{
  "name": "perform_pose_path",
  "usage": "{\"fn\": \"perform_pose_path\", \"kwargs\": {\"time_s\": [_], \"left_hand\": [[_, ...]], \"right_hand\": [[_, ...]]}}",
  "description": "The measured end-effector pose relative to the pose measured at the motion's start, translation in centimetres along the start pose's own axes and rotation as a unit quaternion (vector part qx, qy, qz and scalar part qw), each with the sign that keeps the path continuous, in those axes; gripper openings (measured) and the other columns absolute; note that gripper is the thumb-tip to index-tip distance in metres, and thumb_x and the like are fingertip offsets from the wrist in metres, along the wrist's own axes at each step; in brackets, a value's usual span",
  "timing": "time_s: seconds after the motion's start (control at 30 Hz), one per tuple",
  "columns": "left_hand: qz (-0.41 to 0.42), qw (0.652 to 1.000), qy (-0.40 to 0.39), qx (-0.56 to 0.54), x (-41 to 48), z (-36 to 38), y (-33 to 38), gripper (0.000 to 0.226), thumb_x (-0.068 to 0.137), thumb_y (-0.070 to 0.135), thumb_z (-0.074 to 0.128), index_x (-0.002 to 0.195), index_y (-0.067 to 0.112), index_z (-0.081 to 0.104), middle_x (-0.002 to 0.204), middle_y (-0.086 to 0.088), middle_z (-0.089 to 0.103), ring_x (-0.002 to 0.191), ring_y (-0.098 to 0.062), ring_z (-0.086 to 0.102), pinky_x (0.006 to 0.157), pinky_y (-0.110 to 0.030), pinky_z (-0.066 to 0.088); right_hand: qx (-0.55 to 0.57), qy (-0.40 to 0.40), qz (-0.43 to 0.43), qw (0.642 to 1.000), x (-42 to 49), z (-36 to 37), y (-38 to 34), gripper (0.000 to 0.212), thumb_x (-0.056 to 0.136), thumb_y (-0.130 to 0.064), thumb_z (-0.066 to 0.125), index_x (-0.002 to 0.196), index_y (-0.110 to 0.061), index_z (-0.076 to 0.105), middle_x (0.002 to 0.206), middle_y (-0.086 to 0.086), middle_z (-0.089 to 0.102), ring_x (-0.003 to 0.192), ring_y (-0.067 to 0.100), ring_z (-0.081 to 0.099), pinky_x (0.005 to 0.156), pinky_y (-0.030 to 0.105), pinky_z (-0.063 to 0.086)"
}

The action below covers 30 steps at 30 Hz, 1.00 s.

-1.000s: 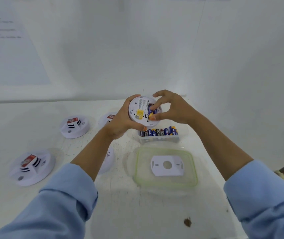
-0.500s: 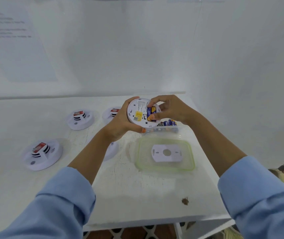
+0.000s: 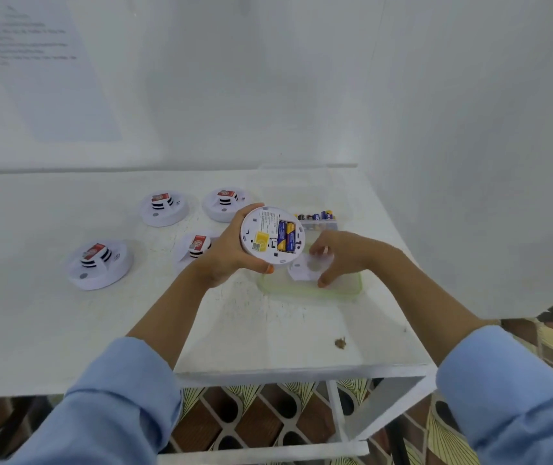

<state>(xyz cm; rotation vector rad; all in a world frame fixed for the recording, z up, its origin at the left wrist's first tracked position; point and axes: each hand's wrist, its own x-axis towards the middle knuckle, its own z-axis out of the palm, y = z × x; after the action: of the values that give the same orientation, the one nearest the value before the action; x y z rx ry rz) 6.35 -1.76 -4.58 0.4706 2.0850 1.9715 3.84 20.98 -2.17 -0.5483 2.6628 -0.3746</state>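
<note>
Detector (image 3: 261, 245) round, white, batteries (image 3: 286, 235) exposed.

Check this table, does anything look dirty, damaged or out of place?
A small brown scrap lies on the table near its front edge; it matches nothing else there. The paint nearby looks scuffed. The detector in the left hand shows bare batteries, but that's the work in hand.

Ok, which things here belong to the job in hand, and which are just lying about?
In the job: left hand holding the upturned detector, its two batteries, right hand gripping the white mounting plate, green-rimmed lid under it, tub of batteries.
Lying about: four other detectors, sheet of paper on the wall, brown speck on the table.
</note>
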Motion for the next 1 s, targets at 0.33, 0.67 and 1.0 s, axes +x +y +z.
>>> {"fn": "perform_pose_path", "kwargs": {"time_s": [0.33,0.67,1.0], "left_hand": [[-0.01,1.0,-0.002,0.006,-0.6,-0.6,0.2,0.102,0.049,-0.009,0.073,0.133,0.029,0.03,0.127,0.005,0.048,0.113,-0.011,0.052,0.075,-0.028,0.056],[0.012,0.999,0.01,0.032,0.2,-1.9,1.2,0.101,0.049,-0.01,0.072,0.137,0.017,0.029,0.116,0.023,0.052,0.108,0.002,0.054,0.082,-0.023,0.053],[0.044,0.998,-0.013,0.03,2.9,-1.1,1.7,0.097,0.047,-0.005,0.079,0.127,0.03,0.038,0.127,0.002,0.05,0.112,-0.007,0.056,0.081,-0.023,0.052]], "right_hand": [[-0.021,0.014,-0.006,1.0,0.6,0.0,-0.5,0.068,0.068,-0.029,0.08,0.125,-0.012,0.05,0.126,0.003,0.049,0.111,0.019,0.048,0.085,0.023,0.038],[-0.013,0.184,0.015,0.983,-1.4,-6.4,-0.3,0.054,0.063,-0.026,0.08,0.11,-0.011,0.059,0.106,0.002,0.055,0.088,0.014,0.047,0.06,0.016,0.035],[0.097,0.185,-0.117,0.971,0.2,-5.2,-6.4,0.061,0.064,-0.02,0.08,0.118,-0.015,0.051,0.113,-0.004,0.049,0.102,0.01,0.048,0.079,0.019,0.04]]}}
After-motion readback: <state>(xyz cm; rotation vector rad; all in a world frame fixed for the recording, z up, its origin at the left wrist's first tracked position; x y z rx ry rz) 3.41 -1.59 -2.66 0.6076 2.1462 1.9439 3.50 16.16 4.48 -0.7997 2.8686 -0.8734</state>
